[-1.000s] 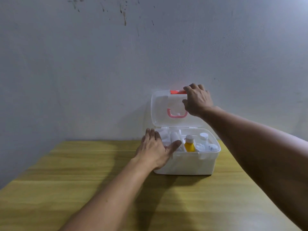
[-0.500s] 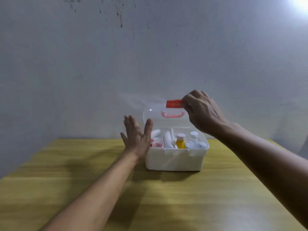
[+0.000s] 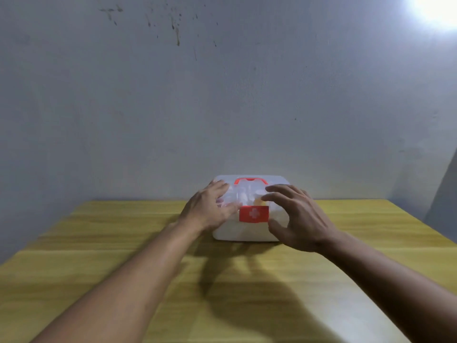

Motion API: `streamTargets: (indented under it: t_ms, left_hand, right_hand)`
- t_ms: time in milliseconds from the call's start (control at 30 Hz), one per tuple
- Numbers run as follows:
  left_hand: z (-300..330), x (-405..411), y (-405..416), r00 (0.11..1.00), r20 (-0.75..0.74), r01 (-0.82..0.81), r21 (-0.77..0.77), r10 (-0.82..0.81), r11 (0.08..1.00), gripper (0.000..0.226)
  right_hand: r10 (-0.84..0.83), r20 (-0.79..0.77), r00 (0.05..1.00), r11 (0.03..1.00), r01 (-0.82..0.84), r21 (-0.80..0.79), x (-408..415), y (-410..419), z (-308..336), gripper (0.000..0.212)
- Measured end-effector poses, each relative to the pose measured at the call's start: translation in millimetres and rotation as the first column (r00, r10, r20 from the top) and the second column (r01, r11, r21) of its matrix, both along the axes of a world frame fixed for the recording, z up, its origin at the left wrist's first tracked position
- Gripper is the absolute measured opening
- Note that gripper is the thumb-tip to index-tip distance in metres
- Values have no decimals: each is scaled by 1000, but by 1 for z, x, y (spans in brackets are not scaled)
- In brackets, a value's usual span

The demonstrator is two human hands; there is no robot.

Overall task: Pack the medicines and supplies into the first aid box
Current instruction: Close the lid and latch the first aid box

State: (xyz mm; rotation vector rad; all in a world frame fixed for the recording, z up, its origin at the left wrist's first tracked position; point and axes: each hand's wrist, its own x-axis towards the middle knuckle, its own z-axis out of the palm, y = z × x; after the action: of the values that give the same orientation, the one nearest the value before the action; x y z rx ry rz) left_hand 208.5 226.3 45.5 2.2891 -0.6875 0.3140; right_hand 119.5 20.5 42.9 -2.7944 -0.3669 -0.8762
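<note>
The white first aid box point(image 3: 237, 232) stands at the far middle of the wooden table point(image 3: 99, 256), its clear lid down. A red latch with a white cross point(image 3: 253, 214) hangs over the front, and a red handle point(image 3: 250, 180) lies on the lid. Bottles show faintly through the lid. My left hand point(image 3: 209, 209) rests flat on the lid's left part, fingers spread. My right hand point(image 3: 296, 219) hovers at the box's right front corner, fingers curled apart, holding nothing.
A bare grey wall point(image 3: 222, 95) rises right behind the table. A bright light point(image 3: 437, 8) glares at the top right. Shadows of both arms fall on the tabletop in front of the box.
The lid has swung down from upright to closed. My right hand let go of the red latch and dropped to the box's right front; my left hand moved onto the lid.
</note>
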Motion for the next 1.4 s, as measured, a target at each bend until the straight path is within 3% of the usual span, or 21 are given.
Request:
streamTargets:
  t_ms: [100, 200, 333, 633, 1233, 1400]
  left_hand:
    - [0, -5, 0, 999, 9, -38, 16, 38, 999, 89]
    - [-3, -6, -3, 992, 112, -71, 66, 63, 995, 94]
    - [-7, -7, -6, 979, 182, -108, 91, 90, 990, 92]
    - [-14, -3, -7, 962, 250, -125, 52, 108, 991, 68]
    - [-12, 34, -19, 973, 200, -139, 110, 115, 984, 87]
    - [-9, 46, -27, 973, 203, -138, 108, 114, 984, 76]
  right_hand:
    - [-60, -25, 998, 995, 62, 83, 7, -2, -4, 58]
    - [-148, -137, 979, 981, 163, 104, 13, -2, -10, 74]
    - [-151, -163, 975, 976, 174, 134, 16, -3, -11, 82]
    - [-198, -121, 973, 978, 205, 45, 20, -9, -14, 79]
    - [-215, -156, 964, 974, 224, 43, 54, -20, -11, 81]
    - [-227, -171, 959, 970, 239, 49, 71, -25, -11, 82]
